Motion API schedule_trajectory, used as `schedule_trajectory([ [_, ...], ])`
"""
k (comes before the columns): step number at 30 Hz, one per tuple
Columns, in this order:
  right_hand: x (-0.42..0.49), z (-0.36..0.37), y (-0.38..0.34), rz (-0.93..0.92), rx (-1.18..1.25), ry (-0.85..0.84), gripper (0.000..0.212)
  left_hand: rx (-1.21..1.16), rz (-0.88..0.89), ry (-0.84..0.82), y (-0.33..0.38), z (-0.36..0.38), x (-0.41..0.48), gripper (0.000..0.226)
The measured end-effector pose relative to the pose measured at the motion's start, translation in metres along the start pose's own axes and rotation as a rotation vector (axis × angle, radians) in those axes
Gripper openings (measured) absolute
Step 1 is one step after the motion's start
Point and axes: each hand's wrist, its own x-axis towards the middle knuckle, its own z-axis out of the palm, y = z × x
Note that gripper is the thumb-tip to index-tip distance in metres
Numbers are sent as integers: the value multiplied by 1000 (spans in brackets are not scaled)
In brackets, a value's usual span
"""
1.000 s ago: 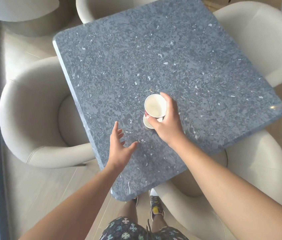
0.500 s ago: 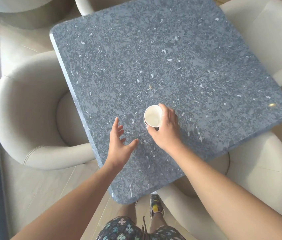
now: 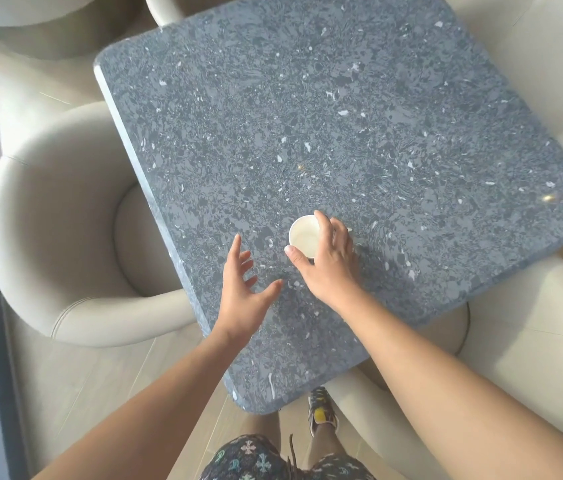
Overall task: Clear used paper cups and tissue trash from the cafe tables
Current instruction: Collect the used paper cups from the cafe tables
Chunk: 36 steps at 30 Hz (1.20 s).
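The paper cup [image 3: 304, 237] stood upright, mouth to the ceiling, its long axis rising straight from the table [image 3: 342, 116], and my right hand [image 3: 328, 268] was the one on it. Thumb on the cup's near-left wall, fingers curled round its far-right side, wrist coming in from the cup's near right. Whether its base had left the table, I couldn't tell. My left hand [image 3: 242, 289] hung just left of the cup, fingers spread and relaxed, gripping nothing, not touching it. By my reckoning the lift was the right hand's job: straight up along that axis, kept level.
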Motion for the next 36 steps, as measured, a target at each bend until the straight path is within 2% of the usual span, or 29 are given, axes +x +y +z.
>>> schedule_trajectory([
  [3, -5, -5, -2, 5, 105, 5, 101, -15, 17, -4, 4, -4, -2, 105],
  [5, -13, -12, -4, 3, 221, 63, 100, -20, 50, -9, 10, -6, -5, 99],
  [9, -37, -28, -1, -11, 556, 249, 75, -49, 111, 24, 30, -9, -13, 80],
  [14, -67, -56, -1, 19, 867, 372, 60, -63, 206, -9, 55, -5, -18, 68],
  [17, -86, -70, 3, 13, 926, 442, 57, -108, 258, -35, 73, 3, -24, 63],
  [24, -134, -86, 20, 50, 991, 562, 69, -168, 332, -198, 98, 38, -57, 56],
  [29, -178, -99, 47, 145, 1050, 672, 54, -129, 361, -352, 106, 78, -92, 55],
  [36, -271, -115, 105, 216, 1076, 918, 70, -87, 407, -613, 101, 146, -160, 48],
])
